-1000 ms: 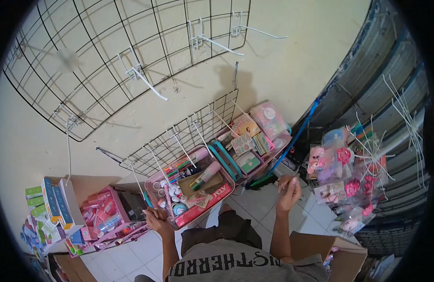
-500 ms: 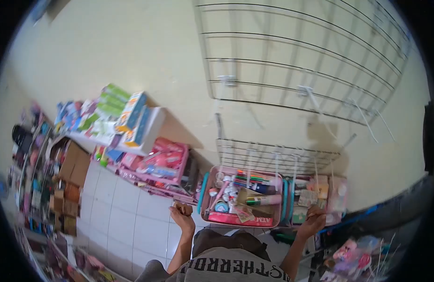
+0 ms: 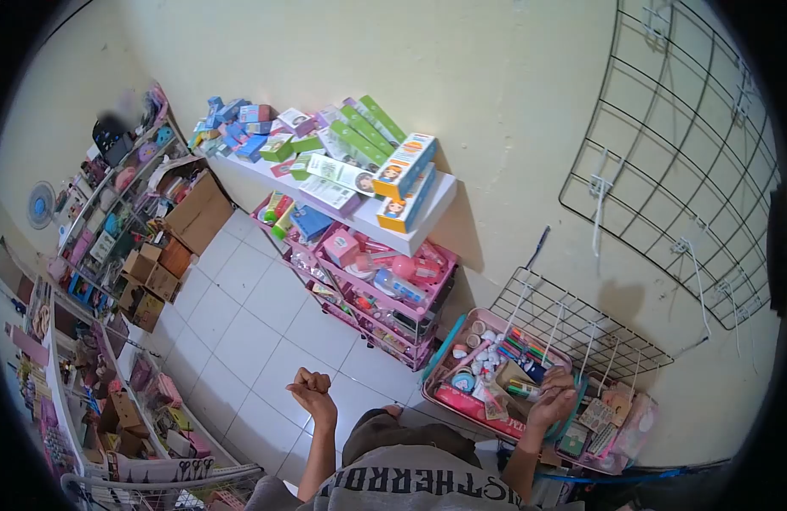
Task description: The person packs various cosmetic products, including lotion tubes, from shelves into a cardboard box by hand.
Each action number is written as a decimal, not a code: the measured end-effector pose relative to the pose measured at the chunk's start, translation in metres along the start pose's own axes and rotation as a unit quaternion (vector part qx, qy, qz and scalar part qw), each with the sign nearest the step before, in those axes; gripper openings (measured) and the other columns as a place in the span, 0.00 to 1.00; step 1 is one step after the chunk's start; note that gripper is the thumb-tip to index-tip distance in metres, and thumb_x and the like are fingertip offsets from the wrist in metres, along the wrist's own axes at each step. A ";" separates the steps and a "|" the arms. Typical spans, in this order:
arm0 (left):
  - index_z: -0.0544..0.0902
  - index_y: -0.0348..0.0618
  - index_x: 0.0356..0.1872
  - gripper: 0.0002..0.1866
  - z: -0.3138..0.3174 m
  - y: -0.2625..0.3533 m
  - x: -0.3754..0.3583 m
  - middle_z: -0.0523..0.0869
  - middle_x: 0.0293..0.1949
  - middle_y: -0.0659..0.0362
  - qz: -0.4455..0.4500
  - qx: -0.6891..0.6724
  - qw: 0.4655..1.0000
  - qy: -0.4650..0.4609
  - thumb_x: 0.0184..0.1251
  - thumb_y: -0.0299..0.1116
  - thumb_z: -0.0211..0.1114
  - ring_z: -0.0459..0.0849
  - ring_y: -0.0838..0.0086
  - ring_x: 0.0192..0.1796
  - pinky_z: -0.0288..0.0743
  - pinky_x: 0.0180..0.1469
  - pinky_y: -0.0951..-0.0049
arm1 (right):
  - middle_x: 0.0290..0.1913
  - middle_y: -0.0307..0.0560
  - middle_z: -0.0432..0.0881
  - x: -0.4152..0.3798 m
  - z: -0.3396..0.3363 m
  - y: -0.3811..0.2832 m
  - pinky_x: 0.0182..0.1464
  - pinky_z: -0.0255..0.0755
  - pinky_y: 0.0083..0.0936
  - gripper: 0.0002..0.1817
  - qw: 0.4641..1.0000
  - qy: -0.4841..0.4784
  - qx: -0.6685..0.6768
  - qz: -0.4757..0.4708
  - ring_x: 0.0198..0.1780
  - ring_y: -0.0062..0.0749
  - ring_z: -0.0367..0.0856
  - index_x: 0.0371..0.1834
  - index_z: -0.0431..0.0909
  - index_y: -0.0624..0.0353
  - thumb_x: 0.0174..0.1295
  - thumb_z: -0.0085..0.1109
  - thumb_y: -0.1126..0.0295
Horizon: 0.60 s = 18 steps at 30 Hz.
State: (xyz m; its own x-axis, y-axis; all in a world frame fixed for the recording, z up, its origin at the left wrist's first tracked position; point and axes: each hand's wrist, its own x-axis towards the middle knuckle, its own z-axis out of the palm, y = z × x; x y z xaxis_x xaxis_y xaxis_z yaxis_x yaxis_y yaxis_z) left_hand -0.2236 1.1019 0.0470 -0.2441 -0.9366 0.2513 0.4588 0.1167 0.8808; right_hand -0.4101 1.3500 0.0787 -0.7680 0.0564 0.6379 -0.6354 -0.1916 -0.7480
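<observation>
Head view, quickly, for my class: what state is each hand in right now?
Left hand: curled closed, nothing visible in it.
Right hand: curled closed, no held thing visible.

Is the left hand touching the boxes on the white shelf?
No, the left hand shows against the floor tiles, with a clear gap between it and the boxes on the white shelf.

Lit fairly brightly and evenly, seemingly from the upper left, casting a soft shadow on the cream wall (image 3: 521,85) just right of the white shelf (image 3: 439,211), clear through the middle, softer toward the far left, and bowed by fisheye distortion inside a rounded black border.
</observation>
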 end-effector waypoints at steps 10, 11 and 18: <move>0.53 0.49 0.15 0.28 -0.039 0.010 0.035 0.46 0.10 0.70 0.011 -0.010 0.999 0.048 0.56 0.63 0.38 0.40 0.84 0.14 0.38 0.17 0.79 | 0.14 0.41 0.67 -0.019 0.057 -0.009 0.28 0.59 0.22 0.23 0.999 -0.031 -0.015 0.011 0.20 0.24 0.61 0.28 0.69 0.64 0.64 0.31 0.55; 0.55 0.48 0.15 0.28 -0.041 0.010 0.040 0.47 0.09 0.70 0.004 -0.007 0.998 0.057 0.57 0.63 0.38 0.40 0.85 0.14 0.38 0.17 0.79 | 0.14 0.41 0.68 -0.020 0.060 -0.009 0.27 0.59 0.21 0.24 0.998 -0.039 -0.036 0.018 0.20 0.22 0.62 0.33 0.70 0.65 0.64 0.30 0.55; 0.69 0.32 0.48 0.39 -0.060 0.006 0.066 0.48 0.07 0.71 -0.018 0.061 0.997 0.047 0.58 0.63 0.34 0.41 0.85 0.12 0.37 0.16 0.79 | 0.13 0.39 0.71 -0.037 0.092 -0.006 0.24 0.59 0.15 0.30 0.996 -0.030 -0.085 0.016 0.18 0.17 0.62 0.49 0.67 0.69 0.64 0.27 0.52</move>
State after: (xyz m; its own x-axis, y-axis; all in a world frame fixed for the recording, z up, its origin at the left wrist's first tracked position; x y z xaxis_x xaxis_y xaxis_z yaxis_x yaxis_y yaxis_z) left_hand -0.1857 1.0209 0.0447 -0.1750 -0.9669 0.1856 0.3419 0.1171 0.9324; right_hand -0.3703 1.2594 0.0765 -0.7857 -0.0062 0.6186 -0.6183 -0.0228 -0.7856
